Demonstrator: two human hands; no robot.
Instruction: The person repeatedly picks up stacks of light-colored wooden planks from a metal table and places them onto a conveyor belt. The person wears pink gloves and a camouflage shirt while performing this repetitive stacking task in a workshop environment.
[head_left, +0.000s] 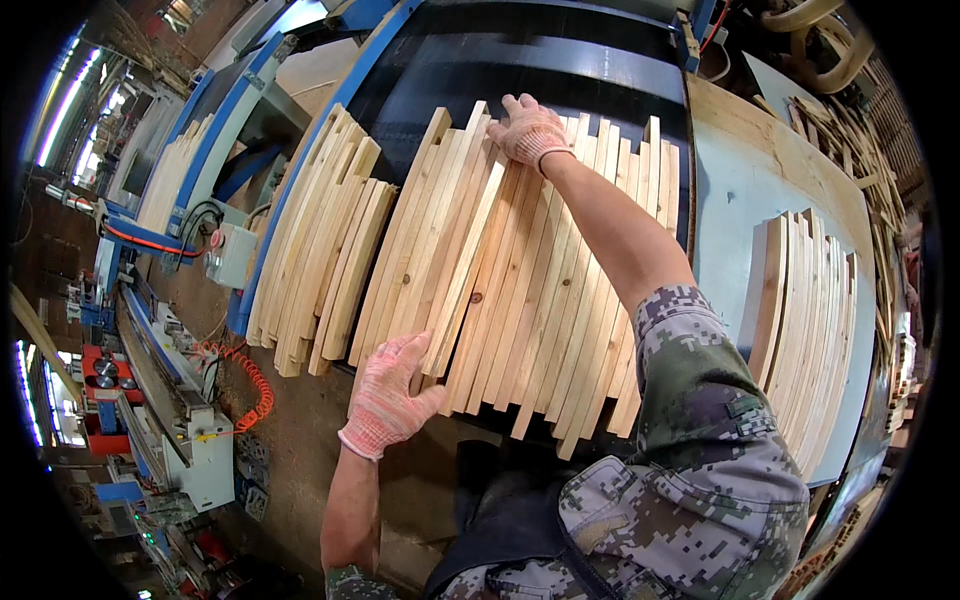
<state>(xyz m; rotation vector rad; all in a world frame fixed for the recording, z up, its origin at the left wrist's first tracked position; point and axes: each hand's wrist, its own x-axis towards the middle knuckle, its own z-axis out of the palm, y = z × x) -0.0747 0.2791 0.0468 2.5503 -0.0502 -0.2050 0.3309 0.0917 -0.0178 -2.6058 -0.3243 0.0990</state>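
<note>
Pale wooden strips point(540, 300) lie side by side in a wide row, running away from me. One wooden strip point(467, 270) sits slightly askew on the row, a dark gap along its right side. My right hand point(530, 130), in a pinkish knit glove, reaches across to its far end, the fingers bent over it; the palm hides that end. Beside the strip's near end is my left hand point(390, 395), gloved alike. Its thumb stands apart from the fingers, and the fingertips lie against the near ends of the strips.
A second stack of strips point(320, 250) lies to the left on the same black belt point(425, 65), beside a blue rail point(290, 190). To the right, more strips point(800, 320) rest on a pale board point(735, 190). Machinery with a coiled orange hose point(262, 395) stands at left.
</note>
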